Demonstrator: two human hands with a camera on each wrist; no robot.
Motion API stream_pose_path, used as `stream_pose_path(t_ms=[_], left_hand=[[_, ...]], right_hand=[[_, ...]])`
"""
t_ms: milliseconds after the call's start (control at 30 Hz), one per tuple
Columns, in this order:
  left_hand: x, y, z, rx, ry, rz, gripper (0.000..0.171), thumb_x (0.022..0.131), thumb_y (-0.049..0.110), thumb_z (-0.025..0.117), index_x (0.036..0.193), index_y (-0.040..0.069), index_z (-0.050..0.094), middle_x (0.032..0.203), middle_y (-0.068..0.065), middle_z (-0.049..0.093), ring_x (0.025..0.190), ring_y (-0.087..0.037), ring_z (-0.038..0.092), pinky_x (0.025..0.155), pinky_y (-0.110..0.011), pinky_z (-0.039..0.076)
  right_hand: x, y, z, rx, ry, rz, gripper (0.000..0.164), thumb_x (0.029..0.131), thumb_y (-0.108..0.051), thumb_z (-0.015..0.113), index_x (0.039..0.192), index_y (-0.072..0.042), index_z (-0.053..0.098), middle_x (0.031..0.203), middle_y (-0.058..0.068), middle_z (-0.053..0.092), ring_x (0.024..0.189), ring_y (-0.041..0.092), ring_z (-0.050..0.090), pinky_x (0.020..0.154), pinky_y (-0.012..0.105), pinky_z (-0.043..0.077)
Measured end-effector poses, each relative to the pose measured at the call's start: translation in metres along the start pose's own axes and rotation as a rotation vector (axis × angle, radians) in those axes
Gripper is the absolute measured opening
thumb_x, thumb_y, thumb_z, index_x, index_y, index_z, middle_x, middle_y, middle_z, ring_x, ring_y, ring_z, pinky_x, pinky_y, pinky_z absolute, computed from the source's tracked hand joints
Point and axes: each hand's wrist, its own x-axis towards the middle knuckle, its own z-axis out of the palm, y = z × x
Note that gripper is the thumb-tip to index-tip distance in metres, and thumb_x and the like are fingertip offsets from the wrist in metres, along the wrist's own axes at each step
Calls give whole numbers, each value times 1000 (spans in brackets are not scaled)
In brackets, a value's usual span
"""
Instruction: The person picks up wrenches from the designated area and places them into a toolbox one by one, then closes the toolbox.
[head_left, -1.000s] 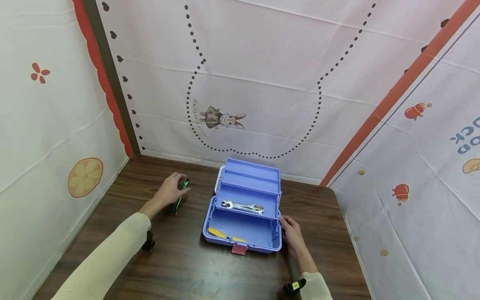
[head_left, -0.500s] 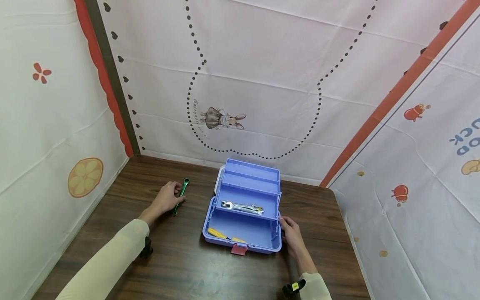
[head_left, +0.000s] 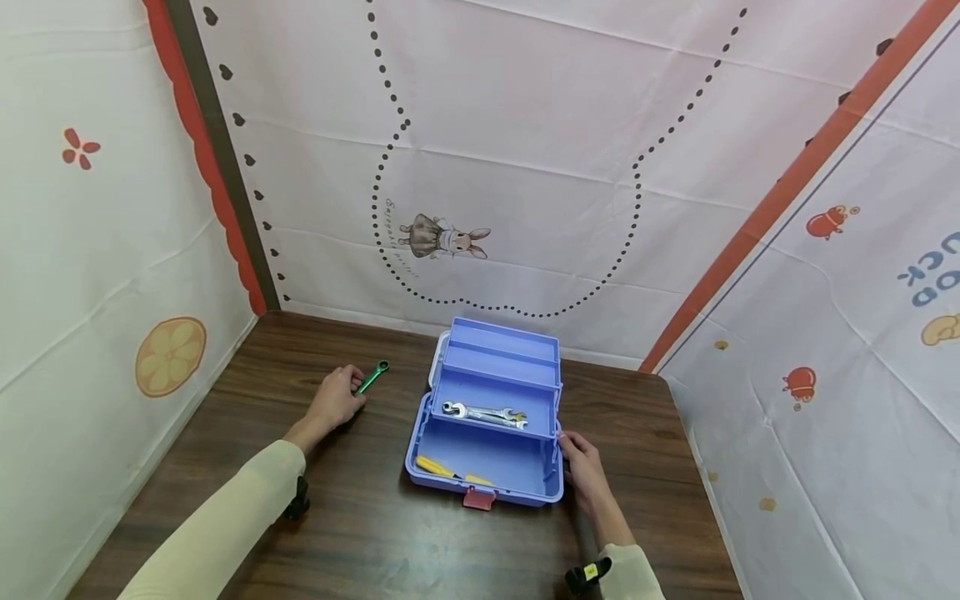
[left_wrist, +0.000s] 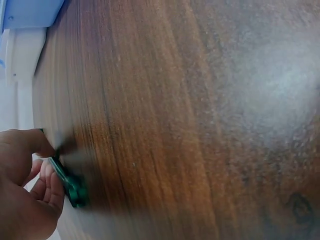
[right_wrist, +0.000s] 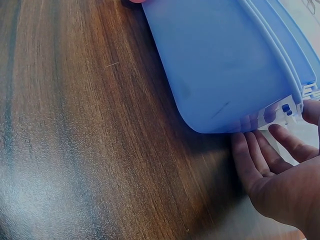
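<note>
With thumb and fingers, my left hand [head_left: 334, 400] pinches a green ring-ended wrench [head_left: 372, 377] close over the table, left of the toolbox. Its ring end points away to the back right; the left wrist view shows the wrench's other end [left_wrist: 76, 191] below the fingers. A blue toolbox [head_left: 517, 471] stands unfolded in the middle. Against its right side lies my right hand [head_left: 587, 471], the fairly straight fingers [right_wrist: 250, 155] touching the outer wall and the thumb at the rim.
Several silver wrenches [head_left: 487, 414] lie in the toolbox's lower tray. Yellow-handled tools [head_left: 435, 467] sit in its bottom, along the front wall. A red latch [head_left: 478, 498] hangs at the front. Patterned cloth walls [head_left: 517, 233] enclose the wooden table [head_left: 375, 533].
My left hand has closed on the green wrench and turned it, its ring end swinging right. The right hand and toolbox have stayed in place.
</note>
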Motion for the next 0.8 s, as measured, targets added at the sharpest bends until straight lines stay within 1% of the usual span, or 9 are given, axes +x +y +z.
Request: stream_pose_path(t_ms=[133,267,367,533,600,800], left_hand=[[0,2,2,42,-11,12,34,93,1,74,124,-8,61,116,-24,63,104,-36,64,90,-52,56],[1,0,5,60,-20,23,32,95,3,73,123,-7,61,113,-22,62,97,-33,62,84,-50,55],[0,-5,8,36,-6,33,30,94,1,70,123,-6,62,110,-19,61,92,-30,60,80,-46,54],[-1,-14,9,-21,27,62,29,93,-2,68,121,-3,64,106,-15,60,91,-27,58,78,-41,52],[-1,-16,9,-32,30,72,27,93,-2,68,120,-1,65,105,-14,60,91,-26,58,77,-40,51],[0,-19,6,-61,14,97,26,93,-3,68,118,0,65,104,-14,61,91,-26,58,77,-41,51]], right_hand=[[0,1,0,1,-3,-12,35,111,-25,57,130,4,63,105,7,67,95,18,64,76,34,60],[0,2,0,-7,-6,-22,33,111,-25,57,127,3,64,104,6,66,95,18,65,75,33,60],[1,2,0,-18,-2,-26,34,111,-27,57,127,2,64,105,7,66,95,18,65,75,33,60],[3,2,1,-28,19,-8,37,111,-28,57,130,3,63,108,9,66,98,20,64,77,35,59],[3,3,1,-27,28,4,35,111,-26,57,130,3,64,109,9,66,98,20,63,77,35,59],[2,4,1,-30,12,-12,33,111,-26,57,128,2,65,107,7,67,97,19,64,76,33,60]])
